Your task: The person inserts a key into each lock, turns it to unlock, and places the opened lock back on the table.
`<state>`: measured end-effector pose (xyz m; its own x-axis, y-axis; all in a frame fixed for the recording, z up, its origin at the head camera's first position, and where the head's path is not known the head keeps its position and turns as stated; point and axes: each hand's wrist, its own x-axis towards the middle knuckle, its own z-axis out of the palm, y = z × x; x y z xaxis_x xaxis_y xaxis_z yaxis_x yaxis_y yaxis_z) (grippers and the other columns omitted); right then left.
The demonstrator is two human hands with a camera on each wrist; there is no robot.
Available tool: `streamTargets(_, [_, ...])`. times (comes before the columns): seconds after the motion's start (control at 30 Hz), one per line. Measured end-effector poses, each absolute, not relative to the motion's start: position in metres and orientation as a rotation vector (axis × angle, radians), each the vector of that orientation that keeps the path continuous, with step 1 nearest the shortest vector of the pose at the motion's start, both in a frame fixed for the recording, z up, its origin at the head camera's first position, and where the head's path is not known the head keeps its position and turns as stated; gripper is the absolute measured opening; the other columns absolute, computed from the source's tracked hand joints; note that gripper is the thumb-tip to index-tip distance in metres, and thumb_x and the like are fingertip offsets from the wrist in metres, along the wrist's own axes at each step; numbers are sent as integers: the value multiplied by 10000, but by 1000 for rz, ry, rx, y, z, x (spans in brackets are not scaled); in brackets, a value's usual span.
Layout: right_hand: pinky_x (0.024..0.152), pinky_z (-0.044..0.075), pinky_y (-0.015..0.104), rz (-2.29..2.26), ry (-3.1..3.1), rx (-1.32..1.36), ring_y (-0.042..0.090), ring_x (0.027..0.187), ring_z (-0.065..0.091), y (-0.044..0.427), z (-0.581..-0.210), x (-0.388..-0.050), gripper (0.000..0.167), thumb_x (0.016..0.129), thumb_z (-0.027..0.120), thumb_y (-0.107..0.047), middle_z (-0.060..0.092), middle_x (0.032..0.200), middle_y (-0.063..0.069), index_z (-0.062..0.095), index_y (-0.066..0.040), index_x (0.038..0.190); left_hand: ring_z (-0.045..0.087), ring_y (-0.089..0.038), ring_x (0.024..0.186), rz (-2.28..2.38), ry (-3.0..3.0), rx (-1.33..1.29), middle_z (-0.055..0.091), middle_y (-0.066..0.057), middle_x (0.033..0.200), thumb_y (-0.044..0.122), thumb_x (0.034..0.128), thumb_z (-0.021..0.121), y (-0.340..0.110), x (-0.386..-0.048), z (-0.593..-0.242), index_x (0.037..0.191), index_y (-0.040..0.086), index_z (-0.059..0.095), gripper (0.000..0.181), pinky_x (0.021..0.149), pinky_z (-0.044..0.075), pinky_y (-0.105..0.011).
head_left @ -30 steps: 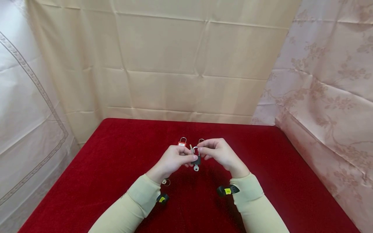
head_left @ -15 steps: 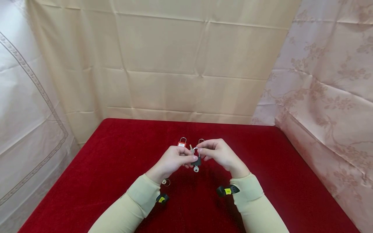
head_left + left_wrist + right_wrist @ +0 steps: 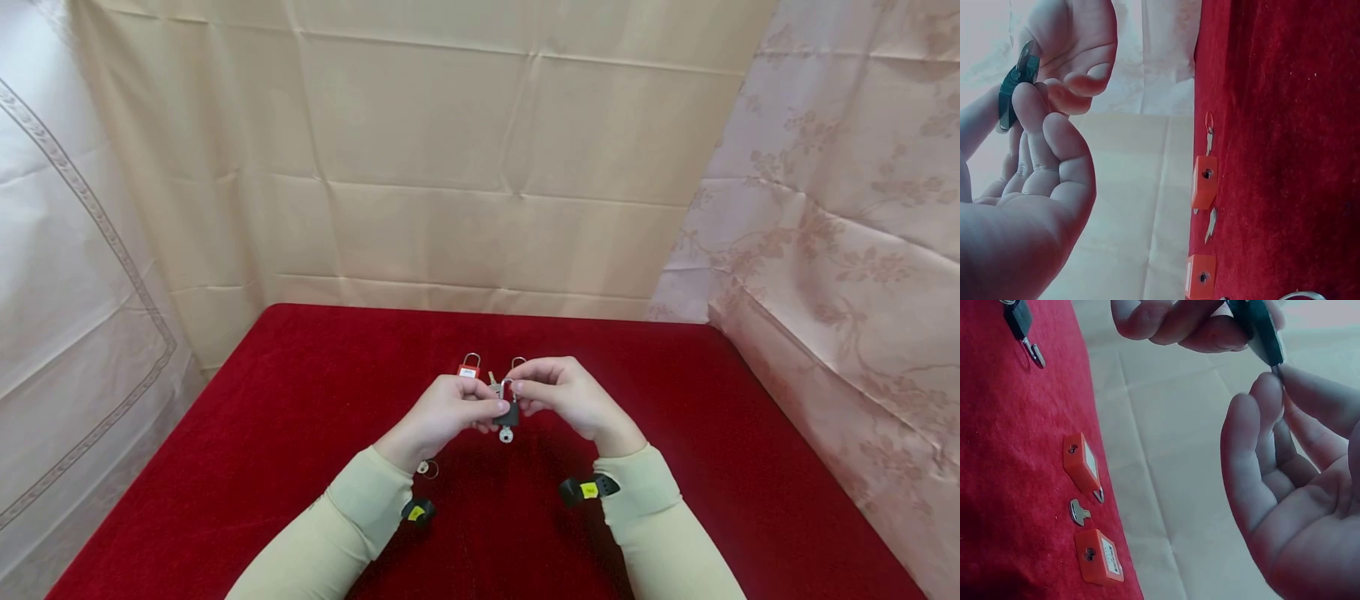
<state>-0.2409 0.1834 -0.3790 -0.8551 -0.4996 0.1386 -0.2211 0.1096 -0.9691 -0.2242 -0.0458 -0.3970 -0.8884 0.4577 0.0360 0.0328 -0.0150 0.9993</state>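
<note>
Held up above the red cloth is a dark padlock [image 3: 508,414] with a silver shackle on top and a key [image 3: 506,435] in its underside. The left hand [image 3: 448,412] pinches the padlock's body between thumb and fingers; in the left wrist view the dark body [image 3: 1017,87] shows at its fingertips. The right hand [image 3: 568,396] pinches the shackle with thumb and forefinger. From the right wrist view, the right hand [image 3: 1297,481] has its fingertips at the metal below the dark body [image 3: 1260,331].
Behind the hands lie a red padlock [image 3: 468,371], a loose key [image 3: 493,382] and another shackle [image 3: 519,362]. A key ring [image 3: 431,469] is beside the left wrist. The right wrist view shows two red padlocks [image 3: 1080,464] [image 3: 1097,556] and a dark padlock [image 3: 1017,322].
The shackle has turned slightly in the right fingers and looks narrower from the head view. Both hands have otherwise stayed nearly where they were.
</note>
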Motion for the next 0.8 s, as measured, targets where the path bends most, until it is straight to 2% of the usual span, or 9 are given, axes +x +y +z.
streamTargets(0.17, [779, 606, 381, -1916, 2019, -740, 227, 816, 707, 185, -382, -243, 264, 961, 672, -9, 721, 1000, 152, 653, 126, 1186, 657, -187, 708, 1997, 1910, 505, 725, -76, 843, 65, 903, 758, -46, -224, -396, 995, -48, 733, 148, 729, 586, -336])
streamTargets(0.37, [790, 601, 366, -2009, 1857, -791, 192, 834, 691, 186, -386, -245, 189, 965, 639, 44, 711, 988, 113, 722, 2, 1130, 646, -183, 709, 2022, 1864, 500, 717, -79, 829, 51, 912, 743, -46, -223, -395, 988, -47, 727, 125, 721, 577, -325])
streamTargets(0.57, [805, 597, 363, -2037, 1777, -824, 187, 836, 687, 188, -389, -247, 215, 974, 596, 88, 707, 997, 98, 643, 118, 1182, 638, -178, 712, 2052, 1811, 482, 697, -80, 843, 25, 918, 727, -46, -222, -394, 967, -36, 720, 78, 716, 567, -313])
streamTargets(0.8, [801, 599, 360, -2020, 1840, -804, 194, 836, 685, 188, -389, -247, 210, 973, 625, 51, 711, 995, 101, 672, 83, 1175, 659, -167, 701, 2057, 1886, 517, 706, -73, 853, 49, 908, 749, -45, -224, -396, 972, -62, 718, 131, 709, 572, -310])
